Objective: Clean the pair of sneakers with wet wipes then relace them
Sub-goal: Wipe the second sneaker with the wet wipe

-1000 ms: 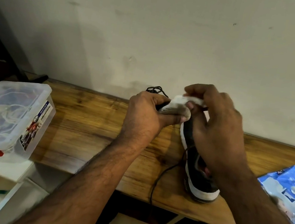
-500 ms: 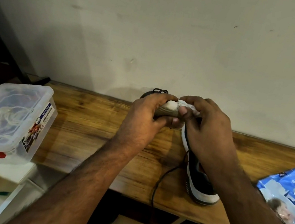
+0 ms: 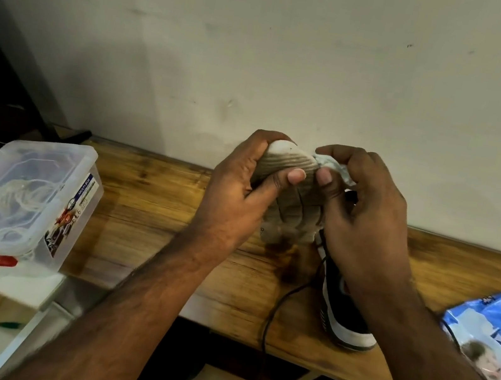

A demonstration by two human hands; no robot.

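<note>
Left hand [image 3: 234, 200] grips a sneaker [image 3: 289, 189] by its toe end, sole turned toward the camera, ribbed tread showing; long axis runs steeply, toe up near the wall, heel down toward the surface [image 3: 153, 206]. Right hand [image 3: 367, 216] pinches a crumpled wet wipe [image 3: 334, 167] against the sole's upper right edge. Second sneaker [image 3: 342, 308] lies on the surface under the right wrist, long axis running away from the camera, one end at the near edge; which end, cannot tell. Black lace [image 3: 283, 304] trails over that edge.

Wooden surface against a pale wall. Clear lidded box [image 3: 11, 203] left; blue wipes pack [image 3: 493, 336] right.

Half a second ago less sole showed; it now faces the camera more fully.
</note>
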